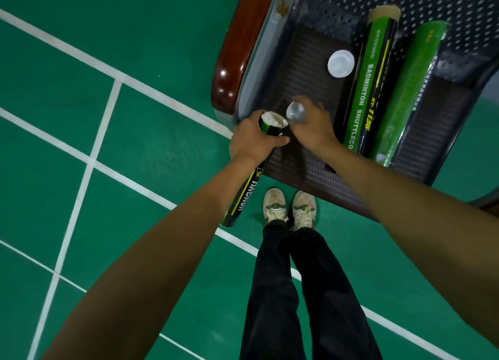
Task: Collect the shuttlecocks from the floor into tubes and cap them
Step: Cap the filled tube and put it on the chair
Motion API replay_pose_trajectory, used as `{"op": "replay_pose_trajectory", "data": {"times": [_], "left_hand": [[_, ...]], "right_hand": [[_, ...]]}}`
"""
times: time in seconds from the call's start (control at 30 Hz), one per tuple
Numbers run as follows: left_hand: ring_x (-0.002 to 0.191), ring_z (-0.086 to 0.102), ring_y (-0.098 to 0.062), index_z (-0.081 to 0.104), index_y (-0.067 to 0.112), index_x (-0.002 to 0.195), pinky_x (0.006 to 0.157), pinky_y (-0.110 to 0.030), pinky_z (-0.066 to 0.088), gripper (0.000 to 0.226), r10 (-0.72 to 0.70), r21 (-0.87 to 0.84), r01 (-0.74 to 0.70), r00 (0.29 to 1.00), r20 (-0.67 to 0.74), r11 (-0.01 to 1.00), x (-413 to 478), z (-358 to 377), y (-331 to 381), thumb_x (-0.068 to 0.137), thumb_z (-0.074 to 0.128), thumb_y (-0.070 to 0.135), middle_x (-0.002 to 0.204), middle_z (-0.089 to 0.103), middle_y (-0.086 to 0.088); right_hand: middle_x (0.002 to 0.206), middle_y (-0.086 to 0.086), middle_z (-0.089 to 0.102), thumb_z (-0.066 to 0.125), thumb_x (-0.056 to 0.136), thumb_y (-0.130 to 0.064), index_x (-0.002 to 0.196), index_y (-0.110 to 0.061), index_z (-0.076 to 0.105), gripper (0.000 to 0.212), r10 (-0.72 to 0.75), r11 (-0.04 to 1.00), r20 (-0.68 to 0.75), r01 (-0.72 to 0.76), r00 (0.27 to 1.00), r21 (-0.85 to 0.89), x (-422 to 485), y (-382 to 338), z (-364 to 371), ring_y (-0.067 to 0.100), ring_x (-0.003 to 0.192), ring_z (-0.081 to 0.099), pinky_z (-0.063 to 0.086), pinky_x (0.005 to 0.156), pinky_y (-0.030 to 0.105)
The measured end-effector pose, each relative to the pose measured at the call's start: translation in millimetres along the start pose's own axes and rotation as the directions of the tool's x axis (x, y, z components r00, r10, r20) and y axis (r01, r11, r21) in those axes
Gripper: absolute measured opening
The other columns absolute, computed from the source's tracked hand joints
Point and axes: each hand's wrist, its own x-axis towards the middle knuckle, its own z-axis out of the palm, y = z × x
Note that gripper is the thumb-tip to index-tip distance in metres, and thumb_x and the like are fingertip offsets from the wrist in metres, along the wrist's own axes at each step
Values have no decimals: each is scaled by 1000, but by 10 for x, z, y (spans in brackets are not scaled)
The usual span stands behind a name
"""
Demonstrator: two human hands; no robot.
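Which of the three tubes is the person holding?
The black-and-green tube gripped in the left hand, white feathers showing at its open top. The other black tube and the all-green tube lie on the chair seat.

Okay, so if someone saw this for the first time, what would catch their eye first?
The hands at the centre: the left hand grips a black-and-green tube near its open mouth, white feathers showing, while the right hand holds a clear cap beside that mouth. Behind them, two green tubes lie side by side on the dark chair seat, a loose white cap next to them.
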Motion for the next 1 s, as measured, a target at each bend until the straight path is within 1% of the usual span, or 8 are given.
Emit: {"op": "replay_pose_trajectory", "data": {"times": [0.07,0.17,0.3,0.4,0.53,0.73,0.9,1.0], "left_hand": [[96,68,-14,70,24,115,87,-35,58,62,15,-23,-15,1000,-9,1000,34,-46,67,62,96,44,105,74,8],[95,70,-13,70,23,117,87,-37,59,62,32,-31,-32,999,-3,999,54,-104,185,63,94,43,104,75,7],[95,69,-16,68,23,121,84,-40,59,55,98,19,-98,995,8,995,-2,-107,354,69,80,39,104,74,5],[95,69,-19,67,23,124,83,-42,60,52,136,24,-136,991,-14,990,-45,-96,436,73,63,34,103,74,3],[90,69,-19,66,26,123,78,-43,60,41,167,81,-164,985,-43,983,-8,-65,408,82,59,30,97,73,3],[98,68,-25,62,30,131,78,-45,59,44,218,176,-199,971,-95,964,-44,-37,443,88,53,33,105,73,-2],[97,65,-32,59,30,135,75,-47,58,55,213,242,-191,975,-66,951,-102,-46,457,81,51,27,100,69,-9],[89,65,-30,62,29,125,72,-45,58,60,247,254,-227,968,-49,940,-85,-77,470,67,53,40,94,69,-6]], "right_hand": [[142,10,52,65,90,-34,145,-29,50,57,30,968,-73,-11,997,250,-56,-20,-63,27,131,50,42,111,41],[140,2,55,61,91,-47,143,-29,54,56,3,902,-144,60,990,428,-146,-142,-197,13,128,53,42,113,34],[124,4,59,61,97,-45,135,-26,63,43,-213,931,-106,235,971,279,-252,-336,-216,12,115,56,34,96,3],[130,8,58,59,100,-39,135,-18,64,41,-273,928,-73,283,959,241,-305,-371,-173,11,119,54,38,103,11],[149,4,52,53,104,-38,142,-16,58,45,-261,924,-35,260,965,279,-321,-376,-199,10,136,46,32,116,23],[151,10,51,49,106,-36,148,-10,49,49,-286,918,-57,291,956,270,-444,-376,-233,15,138,47,34,118,26],[151,2,48,45,105,-33,148,-13,50,48,-224,854,-27,210,974,476,-543,-384,-163,9,138,44,30,114,14],[151,-3,49,40,102,-37,146,-19,53,50,-104,770,7,76,995,634,-538,-454,-157,7,137,45,29,119,23]]}}
